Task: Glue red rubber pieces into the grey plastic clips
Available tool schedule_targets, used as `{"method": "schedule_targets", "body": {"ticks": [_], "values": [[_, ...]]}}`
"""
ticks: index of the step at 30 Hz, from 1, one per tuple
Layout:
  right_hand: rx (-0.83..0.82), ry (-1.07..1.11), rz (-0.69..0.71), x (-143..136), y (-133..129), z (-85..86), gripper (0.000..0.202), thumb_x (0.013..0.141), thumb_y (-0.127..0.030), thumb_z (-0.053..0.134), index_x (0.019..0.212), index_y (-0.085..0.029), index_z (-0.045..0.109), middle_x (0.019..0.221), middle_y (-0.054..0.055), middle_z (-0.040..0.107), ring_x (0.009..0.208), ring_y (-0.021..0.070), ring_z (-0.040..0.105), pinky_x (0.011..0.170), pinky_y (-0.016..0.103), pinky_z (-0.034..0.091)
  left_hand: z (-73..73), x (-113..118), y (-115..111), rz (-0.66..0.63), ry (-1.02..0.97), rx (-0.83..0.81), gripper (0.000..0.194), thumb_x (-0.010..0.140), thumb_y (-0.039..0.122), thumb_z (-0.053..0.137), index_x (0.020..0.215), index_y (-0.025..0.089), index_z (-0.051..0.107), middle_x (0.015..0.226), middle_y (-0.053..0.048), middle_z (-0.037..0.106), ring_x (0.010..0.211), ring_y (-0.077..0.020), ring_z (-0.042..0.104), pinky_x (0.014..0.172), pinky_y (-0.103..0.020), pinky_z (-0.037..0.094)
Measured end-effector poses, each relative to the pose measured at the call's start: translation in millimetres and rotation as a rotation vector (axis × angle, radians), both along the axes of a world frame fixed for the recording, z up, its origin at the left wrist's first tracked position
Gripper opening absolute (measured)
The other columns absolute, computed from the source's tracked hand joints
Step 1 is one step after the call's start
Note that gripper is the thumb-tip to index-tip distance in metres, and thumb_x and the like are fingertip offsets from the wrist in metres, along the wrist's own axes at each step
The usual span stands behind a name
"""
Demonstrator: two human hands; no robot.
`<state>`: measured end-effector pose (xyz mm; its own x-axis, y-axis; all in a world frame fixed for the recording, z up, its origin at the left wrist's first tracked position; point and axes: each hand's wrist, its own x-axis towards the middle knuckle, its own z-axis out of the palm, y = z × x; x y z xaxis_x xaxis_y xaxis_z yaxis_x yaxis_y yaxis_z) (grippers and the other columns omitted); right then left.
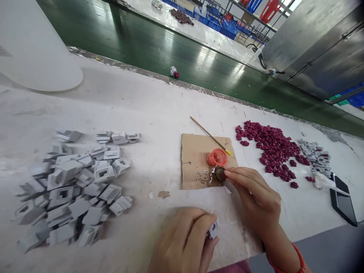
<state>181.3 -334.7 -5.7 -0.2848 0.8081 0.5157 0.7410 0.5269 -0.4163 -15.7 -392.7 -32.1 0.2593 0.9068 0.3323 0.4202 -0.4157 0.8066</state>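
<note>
Head view, looking down at white tabletop (159, 113). Left hand (184, 242) at bottom edge, grip pinched round one small grey plastic housing (213, 229), held just above the tabletop near the body. Right hand (256, 197) reaching onto cardboard square (196, 159), fingertips pressed together on a small dark round piece (220, 173) at the wet glue smear (206, 177). Whether lifted or only touched, cannot tell. Orange cap (217, 157) just behind the dark piece, thin stick with yellow tip (212, 138) lying across the cardboard's far corner.

Progress, judged from layout: large heap of grey housings (76, 185) at left looks like the bulk of the stock. Smaller cluster of grey pieces (314, 153) at far right beyond the maroon pile, finished or not, cannot tell. Pile of small maroon parts (270, 149) right of the cardboard, a few strays near its edge.

Around: black flat device (342, 203) at right tabletop edge, white bit beside it. White curved sheet (34, 49) top left. Green conveyor belt (176, 49) behind the tabletop, one small white-and-red piece (174, 72) on it. Steel cabinet (318, 41) top right. Nothing between the hands and the cardboard; maroon pile close to right wrist.
</note>
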Motion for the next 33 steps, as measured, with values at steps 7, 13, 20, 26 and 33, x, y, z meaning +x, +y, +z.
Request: {"method": "schedule_targets", "body": {"ticks": [7, 13, 20, 26, 33], "values": [[-0.063, 0.228, -0.086, -12.6, -34.5, 9.3, 0.036, 0.089, -0.002, 0.059, 0.114, -0.027, 0.065, 0.111, 0.001, 0.066, 0.100, 0.0191, 0.062, 0.085, 0.034, 0.056, -5.6, -5.2, 8.5, -0.051, 0.045, 0.051, 0.019, 0.085, 0.015, 0.064, 0.102, 0.018, 0.057, 0.083, -0.004, 0.062, 0.081, -0.0214, 0.056, 0.074, -0.031, 0.051], [-0.188, 0.339, -0.031, -31.8, -71.6, 0.8, 0.031, 0.088, -0.003, 0.059, 0.110, -0.023, 0.067, 0.111, 0.001, 0.067, 0.098, 0.0170, 0.065, 0.083, 0.027, 0.059, -5.3, -2.7, 5.8, -0.016, 0.032, -0.005, 0.016, 0.084, 0.016, 0.066, 0.095, 0.018, 0.054, 0.080, -0.003, 0.058, 0.078, -0.0216, 0.054, 0.066, -0.032, 0.048], [-0.258, 0.394, -0.027, -34.7, -75.9, -9.7, 0.029, 0.088, -0.003, 0.056, 0.108, -0.022, 0.067, 0.109, 0.002, 0.068, 0.100, 0.0168, 0.065, 0.087, 0.026, 0.059, -2.5, -2.8, 4.0, -0.007, 0.027, -0.025, 0.016, 0.085, 0.013, 0.064, 0.096, 0.017, 0.053, 0.082, -0.003, 0.057, 0.081, -0.0218, 0.051, 0.069, -0.033, 0.046], [-0.251, 0.310, 0.053, -35.6, -75.2, -8.3, 0.034, 0.087, 0.003, 0.053, 0.110, -0.019, 0.065, 0.109, 0.006, 0.067, 0.099, 0.0192, 0.065, 0.084, 0.029, 0.059, -2.6, -2.3, 3.0, -0.004, 0.029, -0.033, 0.016, 0.085, 0.011, 0.064, 0.096, 0.018, 0.054, 0.082, -0.003, 0.057, 0.082, -0.0218, 0.051, 0.070, -0.033, 0.046], [-0.209, 0.215, 0.114, -38.1, -70.9, -8.2, 0.032, 0.089, 0.004, 0.052, 0.113, -0.014, 0.063, 0.110, 0.010, 0.064, 0.106, 0.0189, 0.061, 0.088, 0.027, 0.056, -1.6, -3.2, 6.8, 0.001, 0.042, 0.013, 0.011, 0.087, 0.011, 0.060, 0.094, 0.017, 0.054, 0.082, -0.003, 0.059, 0.079, -0.0198, 0.053, 0.070, -0.031, 0.048]]}}
